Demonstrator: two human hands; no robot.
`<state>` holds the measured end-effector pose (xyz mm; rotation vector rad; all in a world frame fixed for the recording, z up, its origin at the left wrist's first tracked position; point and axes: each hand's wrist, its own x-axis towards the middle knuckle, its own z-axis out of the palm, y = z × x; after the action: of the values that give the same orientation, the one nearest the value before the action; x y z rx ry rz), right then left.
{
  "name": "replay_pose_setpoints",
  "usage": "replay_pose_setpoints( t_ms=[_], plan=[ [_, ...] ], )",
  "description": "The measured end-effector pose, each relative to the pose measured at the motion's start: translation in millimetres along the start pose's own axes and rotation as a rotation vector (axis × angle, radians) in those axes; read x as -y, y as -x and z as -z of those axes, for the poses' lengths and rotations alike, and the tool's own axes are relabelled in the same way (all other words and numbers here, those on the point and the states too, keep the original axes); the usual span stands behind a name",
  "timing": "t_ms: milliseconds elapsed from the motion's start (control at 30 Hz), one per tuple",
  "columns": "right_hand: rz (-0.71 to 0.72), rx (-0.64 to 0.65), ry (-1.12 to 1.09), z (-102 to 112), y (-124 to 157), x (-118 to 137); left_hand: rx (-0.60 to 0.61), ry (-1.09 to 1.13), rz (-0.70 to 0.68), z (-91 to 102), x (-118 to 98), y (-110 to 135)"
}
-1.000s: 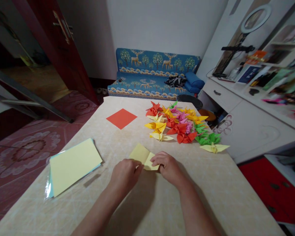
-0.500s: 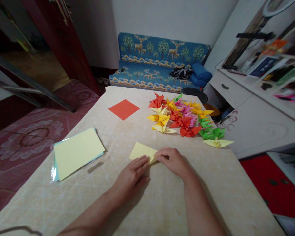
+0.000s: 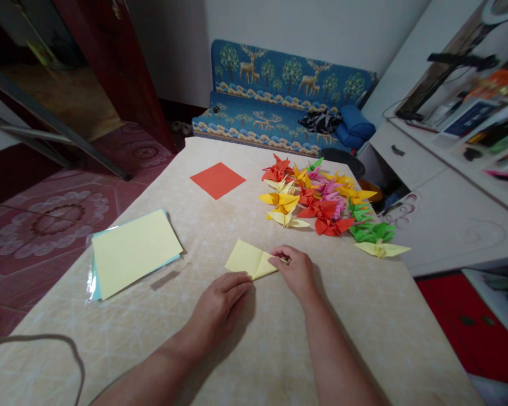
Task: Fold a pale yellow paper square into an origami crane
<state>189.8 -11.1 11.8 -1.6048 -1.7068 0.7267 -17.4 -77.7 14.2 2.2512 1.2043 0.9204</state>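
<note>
A folded piece of yellow origami paper [image 3: 246, 259] lies on the table in front of me, a crease running across it. My right hand [image 3: 295, 269] pinches its right corner between thumb and fingers. At the lower edge, my left hand [image 3: 228, 296] rests with its fingers laid out together, fingertips touching the paper; its thumb is mostly hidden beneath. Beyond my right hand is a crowd of folded paper cranes [image 3: 330, 208] in red, orange, yellow, pink and green.
A flat red paper square [image 3: 218, 180] lies farther back. To the left is a stack of yellow and blue sheets [image 3: 135, 254] on a clear wrapper, near a small grey strip [image 3: 165, 280]. A cable [image 3: 46, 338] crosses the table's near left. Behind stands a blue patterned sofa [image 3: 271, 121].
The view has tipped and shifted slightly. My left fingers have slid back toward the paper's lower edge, uncovering more of it. My right hand stays at the right corner.
</note>
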Motion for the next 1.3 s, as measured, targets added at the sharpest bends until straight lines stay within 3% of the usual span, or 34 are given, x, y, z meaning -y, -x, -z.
replay_pose_setpoints(
  t_ms=[267, 600, 867, 1300],
  plan=[
    [0.041, -0.063, 0.040, -5.0, -0.8, 3.1, 0.021, -0.030, 0.009, -1.2, -3.9, -2.7],
    [0.122, -0.003, 0.040, -3.3, -0.1, 3.6, 0.070, -0.018, 0.016, -1.7, -8.6, -4.9],
    [0.076, -0.073, 0.045, -8.2, -0.9, 2.7, 0.061, 0.053, 0.047, -1.1, -8.0, -3.3],
    [0.101, -0.055, 0.095, -7.3, 0.0, 7.6, 0.042, 0.075, 0.043, -2.8, -6.0, -4.6]
  ],
)
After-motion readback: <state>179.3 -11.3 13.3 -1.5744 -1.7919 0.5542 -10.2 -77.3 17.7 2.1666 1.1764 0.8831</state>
